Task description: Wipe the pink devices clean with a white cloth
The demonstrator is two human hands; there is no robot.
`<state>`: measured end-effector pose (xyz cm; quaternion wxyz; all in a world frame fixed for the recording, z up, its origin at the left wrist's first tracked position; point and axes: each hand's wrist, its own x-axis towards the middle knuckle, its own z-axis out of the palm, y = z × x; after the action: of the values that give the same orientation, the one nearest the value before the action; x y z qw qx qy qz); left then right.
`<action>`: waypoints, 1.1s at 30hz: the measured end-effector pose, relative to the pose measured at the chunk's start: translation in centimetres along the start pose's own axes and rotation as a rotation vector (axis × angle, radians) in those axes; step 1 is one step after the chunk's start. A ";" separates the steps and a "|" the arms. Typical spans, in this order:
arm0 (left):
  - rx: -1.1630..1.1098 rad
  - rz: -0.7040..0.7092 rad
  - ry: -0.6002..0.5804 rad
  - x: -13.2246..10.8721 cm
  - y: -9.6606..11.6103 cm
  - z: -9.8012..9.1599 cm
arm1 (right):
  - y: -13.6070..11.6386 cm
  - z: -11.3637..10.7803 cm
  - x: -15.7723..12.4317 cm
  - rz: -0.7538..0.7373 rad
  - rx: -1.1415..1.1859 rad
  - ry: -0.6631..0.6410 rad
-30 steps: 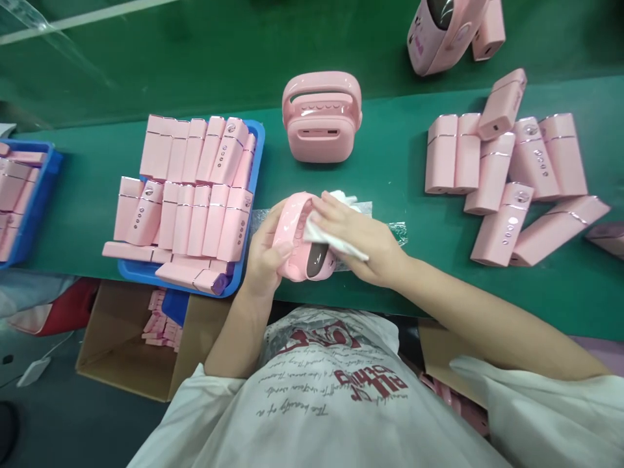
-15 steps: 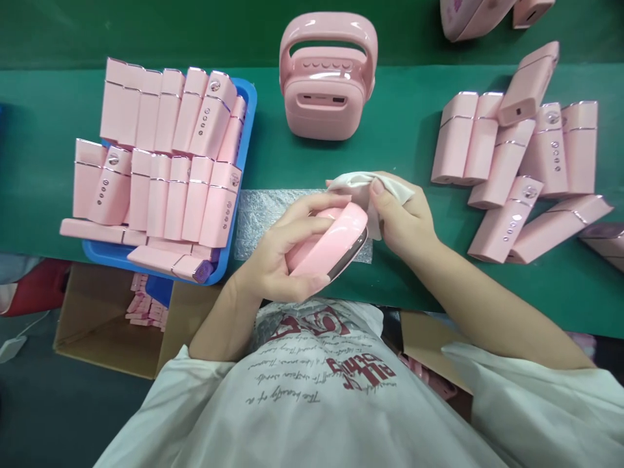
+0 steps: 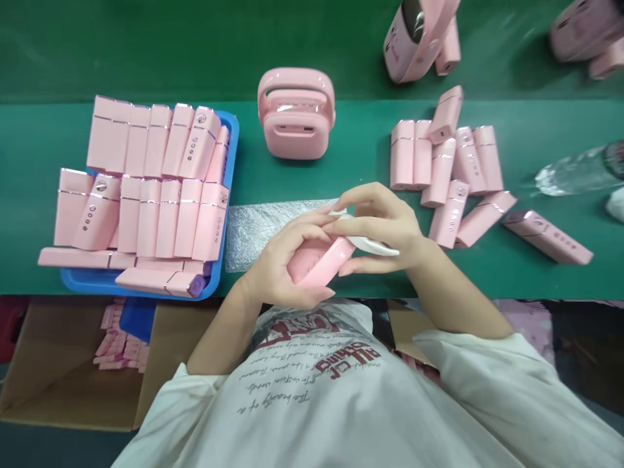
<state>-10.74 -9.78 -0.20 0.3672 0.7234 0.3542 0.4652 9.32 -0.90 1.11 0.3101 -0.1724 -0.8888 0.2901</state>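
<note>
A small pink portable speaker (image 3: pixel 322 263) is in my left hand (image 3: pixel 280 263), tilted, with the fingers wrapped over its far side and the thumb along its near side. My right hand (image 3: pixel 383 224) reaches its right end with bent fingers and holds a folded white cloth (image 3: pixel 371 246) against the palm. The fingertips of both hands meet near the speaker's top edge. Part of the speaker's body is hidden under the fingers. Beneath the hands lies a sheet of clear bubble wrap (image 3: pixel 253 234).
Another pink speaker (image 3: pixel 296 140) with a handle stands ahead. A blue tray (image 3: pixel 233 140) at left holds several pink bar-shaped devices (image 3: pixel 160 214). More pink bars (image 3: pixel 446 172), a clear bottle (image 3: pixel 572 172) and another speaker (image 3: pixel 407 49) are at right. A cardboard box (image 3: pixel 63 390) sits below left.
My view has shifted. The speaker in my left hand has turned so its dark panel no longer shows. My right hand has come over its right end with the cloth.
</note>
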 end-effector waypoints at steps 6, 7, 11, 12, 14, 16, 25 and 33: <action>0.132 -0.031 0.320 -1.5 -0.4 0.4 | -2.6 -2.1 -0.4 0.052 0.082 -0.161; 0.172 -0.055 0.369 -1.8 -0.5 0.3 | -3.0 -2.3 -0.7 0.095 0.087 -0.203; 0.263 -0.140 0.325 -2.9 -0.5 -0.2 | -4.9 -2.6 -2.3 0.376 0.087 -0.174; 0.284 -0.138 0.306 -3.1 -0.4 -0.2 | -5.4 -2.7 -2.7 0.468 0.099 -0.079; 0.309 -0.123 0.277 -3.5 -0.3 0.1 | -6.6 -2.7 -3.6 0.642 0.134 0.160; 0.274 -0.135 0.251 -3.9 -0.3 0.8 | -8.1 -2.6 -4.6 0.734 0.103 0.400; -0.368 -0.380 -0.028 -2.0 1.3 6.4 | -13.8 3.9 -8.3 0.399 -0.304 0.893; -0.355 -0.266 -0.062 -1.5 2.3 6.5 | -15.9 4.2 -8.6 0.332 -0.396 0.712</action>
<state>-4.71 -13.48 -0.75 0.5577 0.6081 0.3477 0.4453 11.01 -19.12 4.46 0.5071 -0.4584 -0.7252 0.0828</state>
